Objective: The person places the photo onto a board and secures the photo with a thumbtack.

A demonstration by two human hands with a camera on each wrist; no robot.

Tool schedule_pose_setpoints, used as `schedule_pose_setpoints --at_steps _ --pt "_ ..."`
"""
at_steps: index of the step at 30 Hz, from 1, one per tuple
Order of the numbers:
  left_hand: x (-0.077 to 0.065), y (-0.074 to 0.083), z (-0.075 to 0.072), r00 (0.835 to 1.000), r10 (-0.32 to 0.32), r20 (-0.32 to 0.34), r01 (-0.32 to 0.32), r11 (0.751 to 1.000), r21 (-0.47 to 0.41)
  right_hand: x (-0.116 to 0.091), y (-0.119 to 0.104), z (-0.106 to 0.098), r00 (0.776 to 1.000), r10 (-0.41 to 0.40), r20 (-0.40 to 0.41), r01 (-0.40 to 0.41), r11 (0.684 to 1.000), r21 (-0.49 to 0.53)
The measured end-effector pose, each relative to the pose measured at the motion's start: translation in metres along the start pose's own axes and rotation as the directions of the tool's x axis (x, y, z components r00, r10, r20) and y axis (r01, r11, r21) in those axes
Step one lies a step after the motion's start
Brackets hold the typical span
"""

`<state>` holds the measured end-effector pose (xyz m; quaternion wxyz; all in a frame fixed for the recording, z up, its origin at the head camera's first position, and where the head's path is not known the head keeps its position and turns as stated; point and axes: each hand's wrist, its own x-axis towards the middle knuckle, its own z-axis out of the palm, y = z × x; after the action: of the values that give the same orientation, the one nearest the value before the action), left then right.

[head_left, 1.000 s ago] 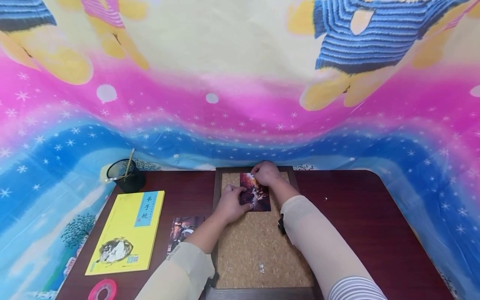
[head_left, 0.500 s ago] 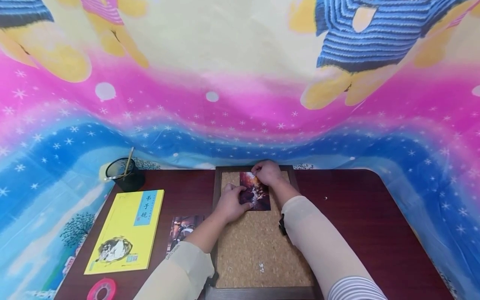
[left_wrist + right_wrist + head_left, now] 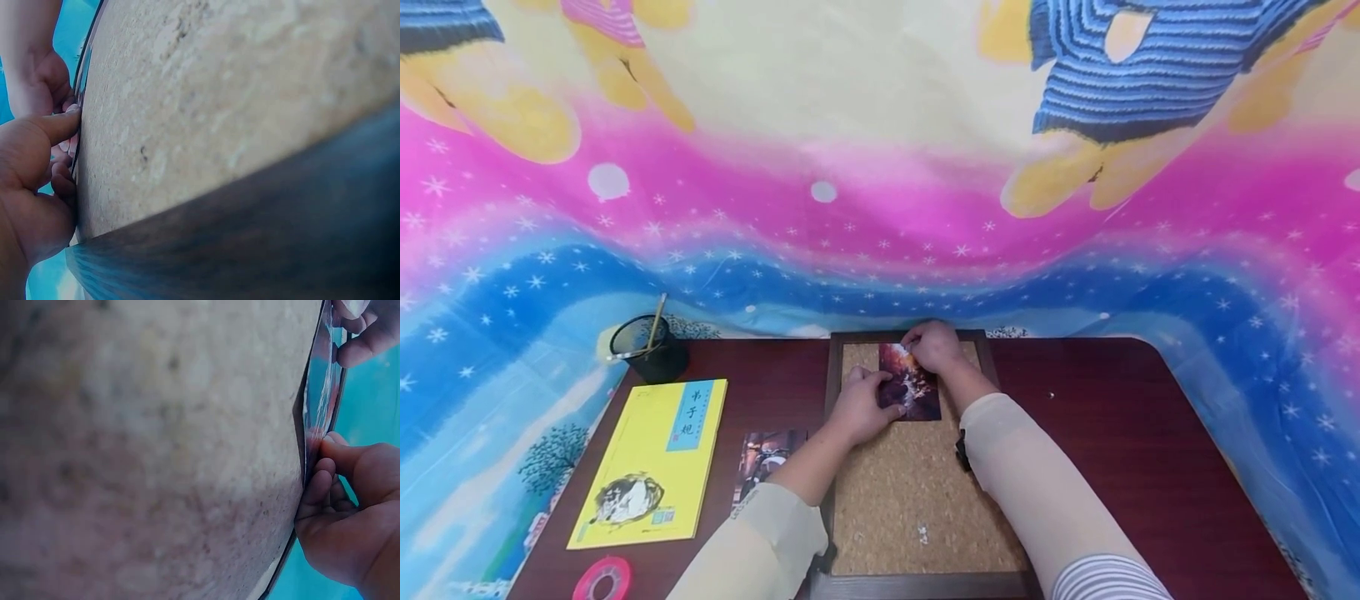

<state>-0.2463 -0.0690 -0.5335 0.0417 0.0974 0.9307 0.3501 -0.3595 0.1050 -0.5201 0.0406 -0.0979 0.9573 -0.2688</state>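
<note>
A dark photo print (image 3: 917,400) with an orange glow lies on the upper part of a framed cork board (image 3: 925,483). My left hand (image 3: 863,407) presses the photo's left side with thumb and forefinger spread on it. At the photo's top edge, my right hand (image 3: 934,347) pinches something small and whitish, seemingly a push pin, mostly hidden by the fingertips. From the right wrist view, the thumb and curled fingers of the right hand (image 3: 344,506) meet at the glossy photo (image 3: 319,394). The left wrist view shows the left hand (image 3: 37,181) low against the cork.
Small clear pieces (image 3: 923,535) lie low on the cork; another tiny shiny piece (image 3: 1051,396) is on the table at right. Leftward are a second photo (image 3: 767,458), a yellow book (image 3: 651,467), a pink tape roll (image 3: 604,579) and a black mesh pen cup (image 3: 658,358).
Both hands keep their places on the photo. The head view has shifted very slightly; nothing else visibly moves.
</note>
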Motion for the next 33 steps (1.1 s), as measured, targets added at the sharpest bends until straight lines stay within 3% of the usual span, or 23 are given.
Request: schedule_pose_setpoints --at_steps 19,26,33 --pt "-0.001 0.002 0.0 1.0 -0.029 -0.008 0.029 0.997 -0.07 -0.013 0.013 -0.014 1.0 -0.016 0.002 0.015 0.995 0.102" --pt "-0.004 0.006 -0.007 1.0 -0.016 0.007 0.016 0.994 -0.112 -0.019 0.018 -0.023 1.0 -0.016 0.001 0.016 0.995 0.1" --pt "-0.01 0.002 -0.014 1.0 0.0 -0.023 -0.004 0.987 -0.163 -0.031 0.02 -0.033 1.0 -0.024 -0.003 0.024 0.994 0.107"
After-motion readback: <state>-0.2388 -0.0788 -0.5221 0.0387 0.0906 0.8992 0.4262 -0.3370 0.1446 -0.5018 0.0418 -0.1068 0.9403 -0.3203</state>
